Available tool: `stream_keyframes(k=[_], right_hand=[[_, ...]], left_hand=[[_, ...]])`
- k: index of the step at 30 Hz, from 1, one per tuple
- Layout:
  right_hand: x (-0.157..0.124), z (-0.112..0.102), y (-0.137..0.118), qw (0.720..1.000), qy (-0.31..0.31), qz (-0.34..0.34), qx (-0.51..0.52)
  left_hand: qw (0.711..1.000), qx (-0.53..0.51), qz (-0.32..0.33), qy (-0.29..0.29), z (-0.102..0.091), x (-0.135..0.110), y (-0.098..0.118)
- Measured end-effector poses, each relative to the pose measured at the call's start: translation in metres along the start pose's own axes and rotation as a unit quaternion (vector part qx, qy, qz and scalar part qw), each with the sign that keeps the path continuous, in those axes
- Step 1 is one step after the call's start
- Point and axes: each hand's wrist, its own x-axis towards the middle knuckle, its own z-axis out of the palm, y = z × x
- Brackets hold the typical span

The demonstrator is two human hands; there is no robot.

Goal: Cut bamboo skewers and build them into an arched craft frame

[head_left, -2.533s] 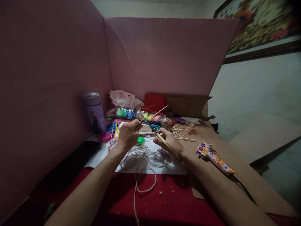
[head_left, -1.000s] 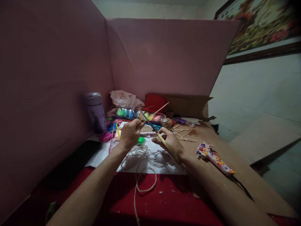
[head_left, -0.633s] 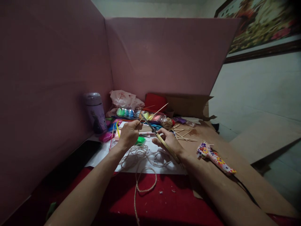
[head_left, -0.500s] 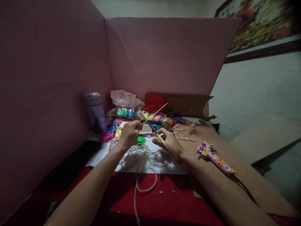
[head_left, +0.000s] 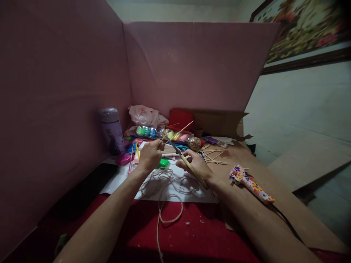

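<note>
Below the hands, paper (head_left: 192, 197) lay over red cloth (head_left: 153, 230); pink panels (head_left: 197, 65) stood beyond. The left hand (head_left: 150, 155) pinched a stick (head_left: 186, 126); the right hand (head_left: 196, 163), partly curled, gripped scissors (head_left: 178, 150) crossing it.

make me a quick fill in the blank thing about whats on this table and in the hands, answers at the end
1. The person pinches the thin stick in the ____ hand.
2. In the picture, the flowered gun lies on the ____ side of the right hand with the tool.
3. The loose twine runs off the white paper onto a cloth coloured ____.
4. The bright packet showing between the hands is ____.

Missing words: left; right; red; green
</note>
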Motion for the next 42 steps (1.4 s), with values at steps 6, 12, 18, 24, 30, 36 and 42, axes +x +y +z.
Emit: stream_keyframes(k=[6,12,18,24,30,36,42], right_hand=[[0.003,0.006,0.009,0.999,-0.004,0.029,-0.029],[0.000,0.016,0.001,0.980,0.004,0.002,-0.201],[-0.006,0.023,-0.008,0.913,0.015,-0.086,-0.398],[-0.012,0.011,-0.018,0.871,0.194,-0.217,-0.395],[-0.009,-0.002,-0.018,0.822,0.270,-0.314,-0.391],[-0.007,-0.008,-0.009,0.837,0.201,-0.291,-0.418],[-0.008,-0.009,-0.011,0.843,0.178,-0.275,-0.427]], left_hand=[[0.993,0.015,-0.081,0.083,-0.012,0.010,-0.013],[0.986,-0.142,-0.056,0.074,-0.007,0.011,-0.007],[0.986,-0.160,0.007,0.036,-0.006,0.000,0.011],[0.994,-0.092,0.057,0.024,-0.004,-0.005,0.010],[0.990,0.044,0.132,0.006,-0.007,-0.011,0.019],[0.973,0.142,0.183,0.010,-0.004,-0.014,0.021],[0.970,0.145,0.194,0.010,-0.003,-0.015,0.020]])
